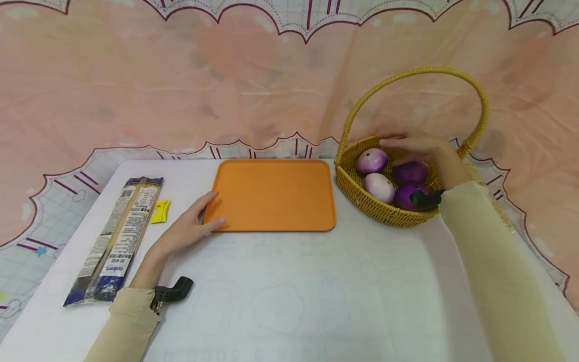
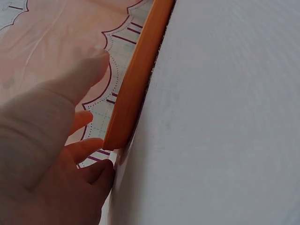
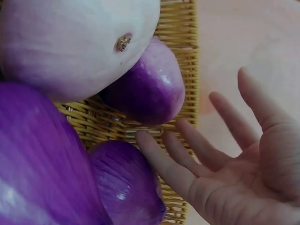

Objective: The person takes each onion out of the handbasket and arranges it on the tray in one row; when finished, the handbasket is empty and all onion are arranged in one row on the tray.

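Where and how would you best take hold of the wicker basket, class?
Probably at the top of its arched handle, coming from above: the slender arch stands up high, clear of the onions, leaving open space beneath for curling round it.

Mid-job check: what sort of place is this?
Probably a staged tabletop set rather than a working kitchen: a white table before a wrinkled pink patterned backdrop, bearing a rectangular orange tray and a yellow woven basket of round purple onions.
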A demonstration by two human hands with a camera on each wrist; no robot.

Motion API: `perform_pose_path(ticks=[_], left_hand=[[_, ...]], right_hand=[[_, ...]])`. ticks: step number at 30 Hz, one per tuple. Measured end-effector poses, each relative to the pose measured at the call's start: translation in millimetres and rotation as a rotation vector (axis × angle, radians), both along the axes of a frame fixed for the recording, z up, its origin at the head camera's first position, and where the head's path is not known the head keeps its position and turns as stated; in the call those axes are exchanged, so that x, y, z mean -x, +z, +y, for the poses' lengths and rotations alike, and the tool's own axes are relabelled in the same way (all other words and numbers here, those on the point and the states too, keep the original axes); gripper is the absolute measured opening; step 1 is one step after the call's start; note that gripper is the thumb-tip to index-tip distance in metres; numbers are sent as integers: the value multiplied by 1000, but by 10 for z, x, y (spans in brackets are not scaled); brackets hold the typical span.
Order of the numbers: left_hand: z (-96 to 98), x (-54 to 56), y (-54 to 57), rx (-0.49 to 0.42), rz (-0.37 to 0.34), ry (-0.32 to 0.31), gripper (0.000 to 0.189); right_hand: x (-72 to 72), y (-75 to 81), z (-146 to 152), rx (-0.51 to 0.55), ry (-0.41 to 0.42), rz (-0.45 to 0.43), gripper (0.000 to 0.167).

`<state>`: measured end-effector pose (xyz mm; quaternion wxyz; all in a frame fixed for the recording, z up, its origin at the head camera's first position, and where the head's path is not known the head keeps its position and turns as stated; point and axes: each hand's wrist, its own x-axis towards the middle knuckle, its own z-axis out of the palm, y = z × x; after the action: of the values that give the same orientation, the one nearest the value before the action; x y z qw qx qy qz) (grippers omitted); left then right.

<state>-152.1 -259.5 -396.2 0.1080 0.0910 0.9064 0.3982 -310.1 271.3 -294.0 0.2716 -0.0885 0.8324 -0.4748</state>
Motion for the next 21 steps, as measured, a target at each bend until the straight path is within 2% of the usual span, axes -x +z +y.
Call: perform_pose_path(ticks=[6, 13, 19, 21], left_hand=[[-35, 26, -32, -13, 28, -20, 88], [-64, 53, -85, 81, 73, -3, 94], [-62, 39, -68, 99, 36, 1, 97], [-64, 27, -57, 105, 23, 3, 98]], right_hand=[[68, -104, 0, 6, -29, -71, 62], [91, -197, -67, -6, 30, -114, 64], [139, -267, -92, -28, 100, -147, 67], [154, -288, -98, -26, 100, -153, 68]])
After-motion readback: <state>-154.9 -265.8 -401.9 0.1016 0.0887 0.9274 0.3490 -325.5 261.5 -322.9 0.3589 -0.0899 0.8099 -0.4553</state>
